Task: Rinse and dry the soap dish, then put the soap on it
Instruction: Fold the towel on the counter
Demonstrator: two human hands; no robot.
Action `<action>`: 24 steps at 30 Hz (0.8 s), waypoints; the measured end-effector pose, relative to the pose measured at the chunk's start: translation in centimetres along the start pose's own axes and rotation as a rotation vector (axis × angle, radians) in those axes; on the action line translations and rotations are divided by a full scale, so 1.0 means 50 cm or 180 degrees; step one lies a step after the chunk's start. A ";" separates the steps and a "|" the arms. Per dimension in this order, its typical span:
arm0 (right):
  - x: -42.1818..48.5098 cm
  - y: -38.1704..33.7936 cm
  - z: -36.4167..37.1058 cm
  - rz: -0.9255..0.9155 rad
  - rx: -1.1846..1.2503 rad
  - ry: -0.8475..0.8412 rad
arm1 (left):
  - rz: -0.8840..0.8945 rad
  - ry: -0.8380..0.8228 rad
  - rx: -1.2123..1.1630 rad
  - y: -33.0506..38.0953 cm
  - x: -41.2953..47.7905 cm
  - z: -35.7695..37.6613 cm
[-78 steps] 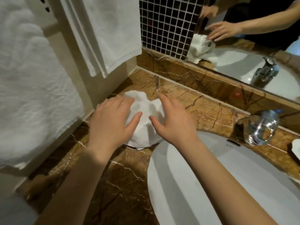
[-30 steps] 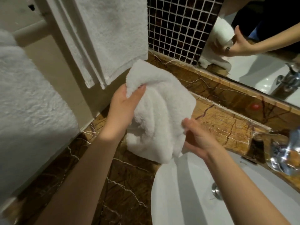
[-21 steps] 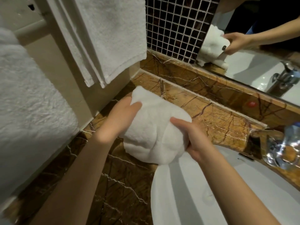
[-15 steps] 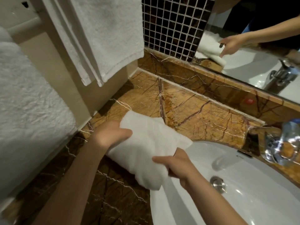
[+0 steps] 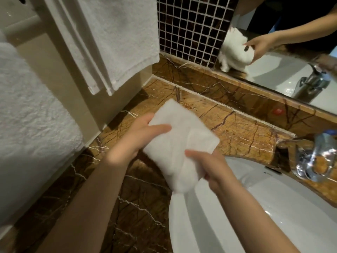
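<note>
Cloth: a small white towel (image 5: 179, 147) is held in the air over the seam between the marble table (image 5: 235, 132) and the basin (image 5: 255, 207). A couple of seconds ago it lay crumpled flat on the table under both palms; now it is lifted clear and bundled between the hands.
Left hand: the left hand (image 5: 138, 137) grips the upper-left part of the towel, thumb laid across the top and the fingers (image 5: 158, 128) curled shut on the fabric.
Right hand: the right hand (image 5: 209, 167) pinches the lower-right edge, its fingers closed round the fabric from below and the thumb on top.
Recent change: in the last second the bundle has been raised high, then brought down and turned; it now sits tilted, upper corner toward the wall, lower end hanging over the basin rim.
Soap dish: not visible as such. The mirror (image 5: 291, 52) shows the towel's far side with a small dark spot on it, but what that is cannot be told. The dish may be wrapped inside the towel; that is a judgement, not something seen.
Soap: not identifiable in this view.
Meaning for the task: the kneading, turning hold suggests the drying step is under way, with rinsing probably done and the soap yet to be placed.
Surroundings: a faucet (image 5: 313, 157) stands at the right and hanging towels (image 5: 116, 37) at the upper left, both well apart from the hands.
</note>
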State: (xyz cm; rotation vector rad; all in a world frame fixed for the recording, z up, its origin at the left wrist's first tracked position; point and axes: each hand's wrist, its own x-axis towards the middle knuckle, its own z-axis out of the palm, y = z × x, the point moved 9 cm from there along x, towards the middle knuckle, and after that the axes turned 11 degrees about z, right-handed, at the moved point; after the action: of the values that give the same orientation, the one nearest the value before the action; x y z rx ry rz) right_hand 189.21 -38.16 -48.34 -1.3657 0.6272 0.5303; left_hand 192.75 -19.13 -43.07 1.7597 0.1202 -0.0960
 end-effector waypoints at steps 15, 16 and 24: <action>-0.037 0.021 0.065 -0.0301 -0.1498 -0.0538 | -0.0671 -0.0508 0.1392 -0.088 -0.055 -0.127; -0.036 0.023 0.066 -0.0325 -0.1525 -0.0577 | -0.0822 -0.0574 0.1413 -0.099 -0.062 -0.136; 0.007 -0.075 0.028 -0.0863 -0.0783 -0.0049 | -0.0012 0.0175 0.0250 -0.049 -0.004 -0.100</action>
State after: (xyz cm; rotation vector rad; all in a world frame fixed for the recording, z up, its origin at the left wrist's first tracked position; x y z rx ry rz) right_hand 192.15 -37.29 -45.72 -1.6476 0.3630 0.4070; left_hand 192.19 -13.74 -44.47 1.8410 0.1615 -0.0557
